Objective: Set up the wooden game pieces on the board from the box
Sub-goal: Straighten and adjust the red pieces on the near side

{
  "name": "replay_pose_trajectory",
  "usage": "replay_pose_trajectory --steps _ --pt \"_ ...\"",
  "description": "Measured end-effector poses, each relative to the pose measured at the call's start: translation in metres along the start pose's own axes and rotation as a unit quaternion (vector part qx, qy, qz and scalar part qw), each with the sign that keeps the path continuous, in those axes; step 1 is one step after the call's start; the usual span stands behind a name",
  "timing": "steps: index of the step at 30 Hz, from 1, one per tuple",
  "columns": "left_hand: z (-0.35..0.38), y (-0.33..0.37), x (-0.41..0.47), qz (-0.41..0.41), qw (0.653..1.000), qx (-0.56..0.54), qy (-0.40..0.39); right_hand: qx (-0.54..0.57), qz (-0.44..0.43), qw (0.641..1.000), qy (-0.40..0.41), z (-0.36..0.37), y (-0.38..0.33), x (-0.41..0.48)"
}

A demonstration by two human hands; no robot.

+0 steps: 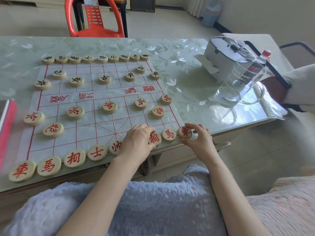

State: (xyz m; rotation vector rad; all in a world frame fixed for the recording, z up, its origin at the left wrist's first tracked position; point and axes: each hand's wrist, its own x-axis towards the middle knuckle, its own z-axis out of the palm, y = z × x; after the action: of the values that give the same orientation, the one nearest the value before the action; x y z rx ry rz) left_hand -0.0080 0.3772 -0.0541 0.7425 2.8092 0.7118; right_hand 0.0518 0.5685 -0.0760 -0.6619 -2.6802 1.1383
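Wooden corner piece point(185, 132) sits pinched in the right hand point(199, 139); left hand point(137, 141) grips the elephant piece point(156, 139) nearby.

Board point(109, 94) ctr open; glass mug point(242, 82), bottle point(265, 55) block rt side.

Glass mug point(242, 82) stands beside a grey case point(221, 55), red chair point(95, 23) behind the table point(187, 68).
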Motion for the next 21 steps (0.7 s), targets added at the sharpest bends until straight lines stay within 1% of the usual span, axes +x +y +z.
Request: replay_pose_trajectory --steps 5,8,10,13,15,19,21 --pt "-0.003 0.000 -0.001 -0.006 1.000 -0.007 -0.006 0.013 0.004 1.000 0.012 -0.002 -0.002 -0.002" --pt "-0.009 -0.001 -0.002 -0.011 1.000 -0.022 0.003 0.044 -0.010 0.999 0.025 -0.001 -0.013 -0.003" --pt "-0.015 -0.003 -0.002 -0.014 0.999 -0.034 0.000 0.047 -0.025 0.998 0.021 0.001 -0.027 0.003" --pt "-0.028 -0.010 0.005 -0.022 0.999 -0.035 -0.018 -0.004 -0.048 0.999 -0.002 0.008 -0.053 0.027" --pt "-0.039 -0.016 0.018 -0.030 0.999 -0.019 -0.011 -0.029 -0.049 0.998 -0.010 0.016 -0.070 0.047" --pt "-0.053 -0.032 0.048 -0.049 0.998 -0.023 0.019 -0.035 -0.019 0.999 0.020 0.031 -0.085 0.078" --pt "-0.050 -0.040 0.059 -0.060 0.998 -0.021 0.019 -0.051 -0.006 0.998 0.026 0.038 -0.082 0.084"
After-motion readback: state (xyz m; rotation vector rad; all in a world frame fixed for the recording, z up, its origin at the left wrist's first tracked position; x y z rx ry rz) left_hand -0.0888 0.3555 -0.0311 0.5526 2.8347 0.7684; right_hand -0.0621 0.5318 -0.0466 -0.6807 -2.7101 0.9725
